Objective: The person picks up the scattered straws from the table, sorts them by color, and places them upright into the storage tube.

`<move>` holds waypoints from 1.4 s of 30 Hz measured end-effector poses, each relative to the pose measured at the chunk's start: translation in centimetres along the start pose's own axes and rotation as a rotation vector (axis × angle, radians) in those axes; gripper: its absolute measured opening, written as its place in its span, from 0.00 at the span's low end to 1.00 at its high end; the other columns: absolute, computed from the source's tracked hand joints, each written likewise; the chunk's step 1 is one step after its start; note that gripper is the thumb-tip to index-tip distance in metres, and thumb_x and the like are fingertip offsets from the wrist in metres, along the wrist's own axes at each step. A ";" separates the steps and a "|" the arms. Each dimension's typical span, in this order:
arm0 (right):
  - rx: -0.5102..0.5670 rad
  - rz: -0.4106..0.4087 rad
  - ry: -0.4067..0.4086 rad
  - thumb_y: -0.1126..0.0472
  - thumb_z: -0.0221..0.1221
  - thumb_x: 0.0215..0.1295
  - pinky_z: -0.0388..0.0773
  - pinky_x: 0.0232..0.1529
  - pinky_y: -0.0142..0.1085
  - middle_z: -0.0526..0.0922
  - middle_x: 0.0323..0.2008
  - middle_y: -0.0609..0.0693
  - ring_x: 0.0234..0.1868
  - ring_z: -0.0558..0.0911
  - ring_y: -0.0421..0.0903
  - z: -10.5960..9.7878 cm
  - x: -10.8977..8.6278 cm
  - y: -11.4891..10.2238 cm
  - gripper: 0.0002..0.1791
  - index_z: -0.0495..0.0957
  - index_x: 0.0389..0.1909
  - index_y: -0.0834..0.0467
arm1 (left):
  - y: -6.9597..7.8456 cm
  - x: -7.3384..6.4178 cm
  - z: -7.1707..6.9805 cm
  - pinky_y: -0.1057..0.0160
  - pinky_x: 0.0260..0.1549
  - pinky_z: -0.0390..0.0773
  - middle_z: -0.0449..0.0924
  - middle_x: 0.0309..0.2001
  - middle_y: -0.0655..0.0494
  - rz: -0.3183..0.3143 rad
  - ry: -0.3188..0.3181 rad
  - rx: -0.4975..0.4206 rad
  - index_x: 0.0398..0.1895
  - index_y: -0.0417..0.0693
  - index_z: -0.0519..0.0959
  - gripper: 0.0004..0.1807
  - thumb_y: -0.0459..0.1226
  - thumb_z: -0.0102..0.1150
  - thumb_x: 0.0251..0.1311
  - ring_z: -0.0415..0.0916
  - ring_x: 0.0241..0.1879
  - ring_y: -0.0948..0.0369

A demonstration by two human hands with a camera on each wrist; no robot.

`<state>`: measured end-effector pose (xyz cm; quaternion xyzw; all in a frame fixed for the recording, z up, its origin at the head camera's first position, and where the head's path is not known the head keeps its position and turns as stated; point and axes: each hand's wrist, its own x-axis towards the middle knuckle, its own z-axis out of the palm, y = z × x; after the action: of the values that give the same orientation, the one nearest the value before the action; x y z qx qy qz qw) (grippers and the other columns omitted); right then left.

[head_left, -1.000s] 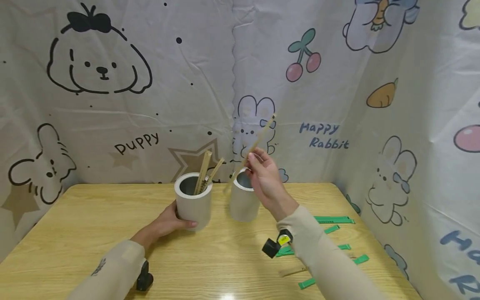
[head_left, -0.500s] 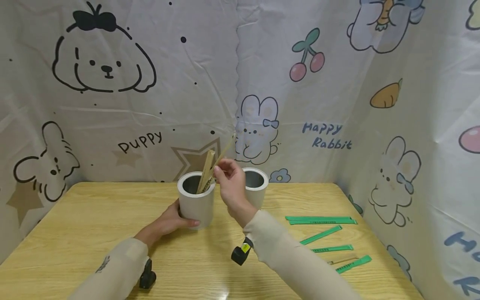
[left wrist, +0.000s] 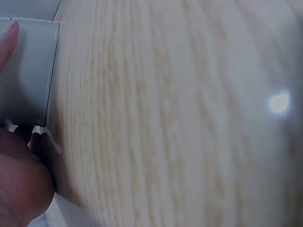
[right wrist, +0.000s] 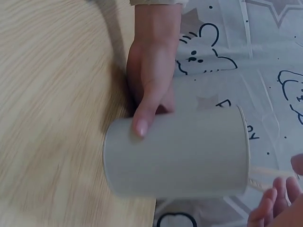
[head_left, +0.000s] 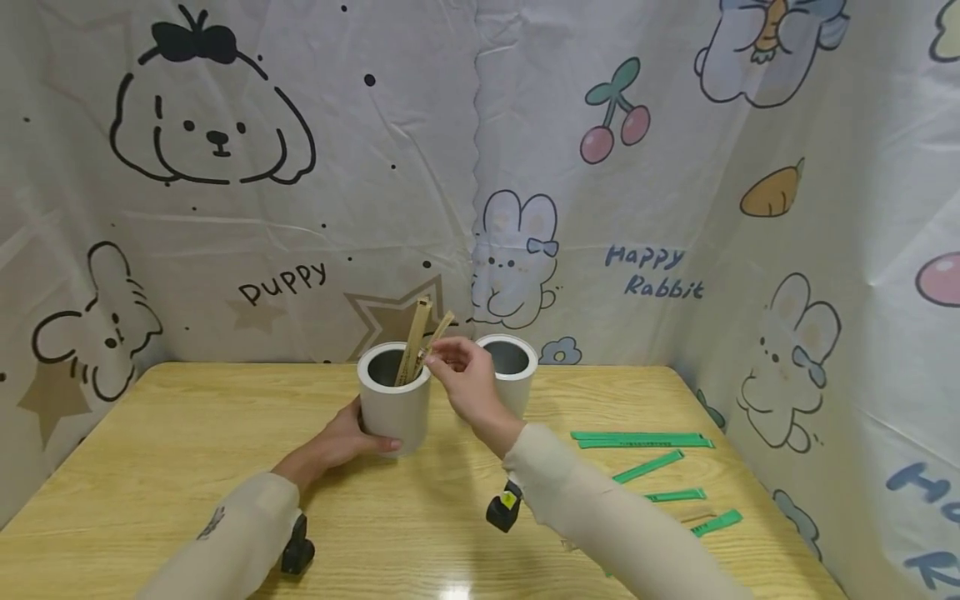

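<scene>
A white cylindrical holder (head_left: 394,412) stands upright on the wooden table, with several narrow tan sticks (head_left: 414,343) leaning out of its mouth. My left hand (head_left: 343,440) grips its lower side, and the thumb lies across the front; the right wrist view also shows this hand (right wrist: 152,78) on the holder (right wrist: 177,156). At the right of the rim is my right hand (head_left: 471,379), fingertips beside the sticks. In the right wrist view its thumb and fingers (right wrist: 279,191) are apart, with nothing seen between them. The left wrist view catches only part of the holder (left wrist: 28,71).
A second white holder (head_left: 517,379) stands just behind my right hand, no sticks showing above its rim. Several narrow green packets (head_left: 641,440) lie on the right of the table, partly hidden by my right sleeve (head_left: 592,508). A printed cloth (head_left: 405,200) hangs behind the table.
My right hand has moved left from the second holder to the first one's rim. The tan stick it pinched is down among the others and released. My left hand keeps its grip.
</scene>
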<state>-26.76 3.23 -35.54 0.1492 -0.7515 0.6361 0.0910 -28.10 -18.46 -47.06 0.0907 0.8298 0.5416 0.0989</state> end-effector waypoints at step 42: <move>-0.190 0.200 -0.792 0.68 0.62 0.67 0.73 0.29 0.33 0.85 0.41 0.50 0.31 0.72 0.36 -30.4 -11.9 9.9 0.14 0.82 0.52 0.69 | 0.1 -0.2 -0.1 0.37 0.72 0.62 0.56 0.76 0.30 -0.022 -0.011 0.003 0.80 0.34 0.44 0.62 0.43 0.78 0.52 0.58 0.74 0.35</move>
<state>-20.57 35.88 -43.27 0.2994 -0.7947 0.4629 -0.2541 -27.91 -18.57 -46.88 0.0846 0.8309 0.5389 0.1093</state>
